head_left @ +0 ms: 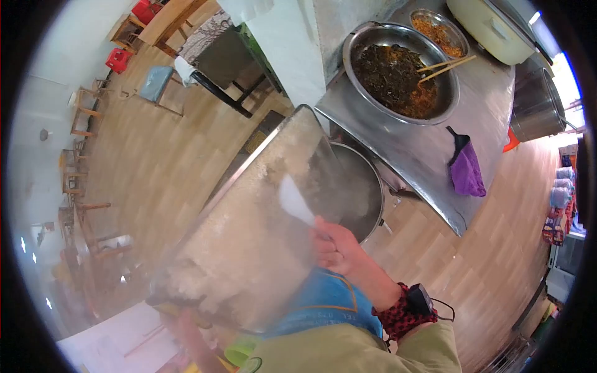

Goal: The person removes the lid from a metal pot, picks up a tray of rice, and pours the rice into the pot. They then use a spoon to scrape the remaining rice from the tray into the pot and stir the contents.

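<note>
My right hand is closed round the handle of a white rice paddle. The paddle's blade rests against white rice, which fills much of a large metal tray. Steam blurs the rice and the tray's near end. At that near end, my left hand grips the tray's edge, its fingers partly hidden in the haze. Tilted, the tray reaches over a round metal pot, whose inside looks grey through the steam.
A metal-topped table bears a large bowl of dark greens with chopsticks, a smaller bowl of orange food and a purple cloth. A tall steel pot stands beyond. Chairs line the left.
</note>
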Demonstrator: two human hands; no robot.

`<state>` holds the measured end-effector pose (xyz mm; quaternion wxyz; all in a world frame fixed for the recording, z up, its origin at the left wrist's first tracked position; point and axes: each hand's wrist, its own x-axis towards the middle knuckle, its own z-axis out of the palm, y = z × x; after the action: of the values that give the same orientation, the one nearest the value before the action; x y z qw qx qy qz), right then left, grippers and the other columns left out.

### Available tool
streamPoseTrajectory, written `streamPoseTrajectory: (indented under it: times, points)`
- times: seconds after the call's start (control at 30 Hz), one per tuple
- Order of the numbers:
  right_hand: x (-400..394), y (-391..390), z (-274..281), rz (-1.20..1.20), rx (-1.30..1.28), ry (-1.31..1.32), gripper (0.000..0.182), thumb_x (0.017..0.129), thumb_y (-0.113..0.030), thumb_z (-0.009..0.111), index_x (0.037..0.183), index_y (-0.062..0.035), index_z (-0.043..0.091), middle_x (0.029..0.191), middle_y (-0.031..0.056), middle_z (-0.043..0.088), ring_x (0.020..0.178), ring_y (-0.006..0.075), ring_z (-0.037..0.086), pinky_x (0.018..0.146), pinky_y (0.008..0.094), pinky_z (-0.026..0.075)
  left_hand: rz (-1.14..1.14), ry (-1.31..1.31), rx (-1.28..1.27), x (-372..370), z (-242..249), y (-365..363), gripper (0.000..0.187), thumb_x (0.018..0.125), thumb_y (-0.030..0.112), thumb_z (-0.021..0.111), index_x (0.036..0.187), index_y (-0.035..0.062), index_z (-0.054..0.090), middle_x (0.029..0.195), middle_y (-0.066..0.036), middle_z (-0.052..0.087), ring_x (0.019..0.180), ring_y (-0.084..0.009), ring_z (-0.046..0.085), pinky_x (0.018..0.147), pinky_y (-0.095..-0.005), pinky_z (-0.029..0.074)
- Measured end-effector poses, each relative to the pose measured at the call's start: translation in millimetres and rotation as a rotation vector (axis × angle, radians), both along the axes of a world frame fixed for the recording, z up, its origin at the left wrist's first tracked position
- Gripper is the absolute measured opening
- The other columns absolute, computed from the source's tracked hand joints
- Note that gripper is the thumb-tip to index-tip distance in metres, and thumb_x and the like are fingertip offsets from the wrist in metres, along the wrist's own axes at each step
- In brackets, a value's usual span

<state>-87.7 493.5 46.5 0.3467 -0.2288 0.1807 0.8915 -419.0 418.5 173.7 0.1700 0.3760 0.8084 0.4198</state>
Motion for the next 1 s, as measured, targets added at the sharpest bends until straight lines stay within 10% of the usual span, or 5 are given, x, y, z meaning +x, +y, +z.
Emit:
streamPoseTrajectory:
  times: [0.23,0.6,1.0]
  points:
    - [-47,78,-10,-0.109,-0.012,0.353,0.031,0.088,-0.038,0.046,0.074,-0.0101,0.046,0.045,-0.0078,0.031,0.031,0.0043,0.025,0.032,0.0230,0.020,-0.039,-0.016,-0.002,29,14,13,0.049,0.059,-0.002,0.047,0.107,-0.0091,0.046,0.094,-0.014,0.053,0.080,-0.0207,0.055,0.072,-0.0279,0.045]
    - [-58,130,-25,-0.468,-0.076,-0.163,0.031,0.086,-0.029,0.046,0.062,-0.0138,0.034,0.042,-0.0066,0.025,0.032,0.0097,0.021,0.034,0.0246,0.016,-0.029,0.114,-0.055,17,10,-3,0.046,0.059,-0.002,0.048,0.104,-0.0077,0.047,0.092,-0.012,0.053,0.083,-0.0196,0.053,0.075,-0.0274,0.043]
    - [-39,63,-47,-0.228,-0.169,-0.277,0.028,0.084,-0.032,0.051,0.067,-0.0117,0.040,0.046,-0.0039,0.033,0.032,0.0099,0.027,0.030,0.0249,0.016,0.022,0.069,-0.008,5,0,-3,0.051,0.059,-0.001,0.048,0.109,-0.0064,0.045,0.094,-0.011,0.051,0.085,-0.0202,0.051,0.077,-0.0290,0.042]
